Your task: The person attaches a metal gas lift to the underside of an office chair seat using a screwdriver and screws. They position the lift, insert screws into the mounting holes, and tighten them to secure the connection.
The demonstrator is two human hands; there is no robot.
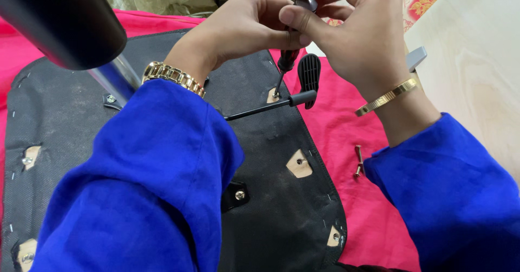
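Observation:
Both my hands grip one screwdriver (pixel 286 60) held upright, its tip in a small cut-out hole (pixel 274 94) near the far edge of a black fabric-covered seat underside (pixel 271 196). My left hand (pixel 238 25) wraps the dark handle from the left. My right hand (pixel 346 28) pinches the handle's top from the right. A black lever with a paddle-shaped handle (pixel 309 77) sticks out just beside the tip. Both arms wear blue sleeves; a gold watch (pixel 172 77) is on the left wrist, a gold bangle (pixel 387 97) on the right.
Two loose bolts (pixel 358 161) lie on the pink cloth (pixel 357 218) right of the seat. A black cylinder on a chrome post (pixel 65 17) rises at the upper left. More cut-out holes (pixel 299 164) with screws dot the seat. A pale wooden board (pixel 476 60) lies at the right.

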